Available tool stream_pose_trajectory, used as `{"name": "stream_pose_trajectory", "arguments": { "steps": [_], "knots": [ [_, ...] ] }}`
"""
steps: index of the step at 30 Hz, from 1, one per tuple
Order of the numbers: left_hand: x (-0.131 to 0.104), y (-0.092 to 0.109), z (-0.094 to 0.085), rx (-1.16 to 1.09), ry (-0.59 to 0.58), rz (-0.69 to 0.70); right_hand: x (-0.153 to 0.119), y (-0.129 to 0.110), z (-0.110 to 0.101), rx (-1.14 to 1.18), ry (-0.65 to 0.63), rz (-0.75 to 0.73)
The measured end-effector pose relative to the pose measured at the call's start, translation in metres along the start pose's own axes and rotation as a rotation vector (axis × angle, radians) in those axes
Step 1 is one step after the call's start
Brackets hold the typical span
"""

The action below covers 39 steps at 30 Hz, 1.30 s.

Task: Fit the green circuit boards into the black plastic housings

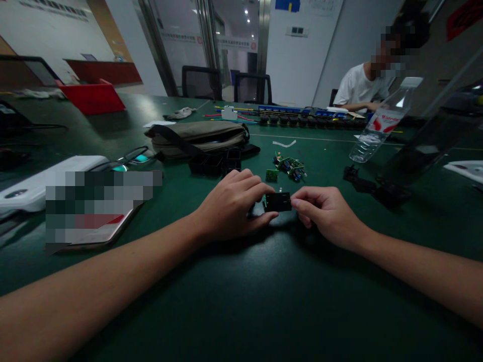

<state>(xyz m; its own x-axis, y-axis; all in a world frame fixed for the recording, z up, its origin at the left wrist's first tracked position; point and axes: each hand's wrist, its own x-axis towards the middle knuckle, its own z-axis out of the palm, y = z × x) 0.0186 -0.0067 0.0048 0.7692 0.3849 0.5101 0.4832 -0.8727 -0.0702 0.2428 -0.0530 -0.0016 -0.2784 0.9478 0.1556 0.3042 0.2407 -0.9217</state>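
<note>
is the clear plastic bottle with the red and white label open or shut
Shut: a white cap sits atop the clear plastic bottle.

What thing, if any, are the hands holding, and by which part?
A small black case: left hand at its left end, right hand at its right end.

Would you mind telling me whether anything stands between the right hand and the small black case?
Nothing visible does; the right hand touches the right end of the small black case, and the left hand holds its left end. The circuit boards lie beyond.
</note>
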Motion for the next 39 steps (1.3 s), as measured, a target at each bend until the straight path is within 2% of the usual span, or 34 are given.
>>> {"name": "stream_pose_trajectory", "arguments": {
  "steps": [39],
  "knots": [
    [-0.0004, -0.0005, 0.0009, -0.016, 0.034, 0.025, 0.0000, 0.0010, 0.0001, -0.009, 0.004, -0.022]
  ]
}}
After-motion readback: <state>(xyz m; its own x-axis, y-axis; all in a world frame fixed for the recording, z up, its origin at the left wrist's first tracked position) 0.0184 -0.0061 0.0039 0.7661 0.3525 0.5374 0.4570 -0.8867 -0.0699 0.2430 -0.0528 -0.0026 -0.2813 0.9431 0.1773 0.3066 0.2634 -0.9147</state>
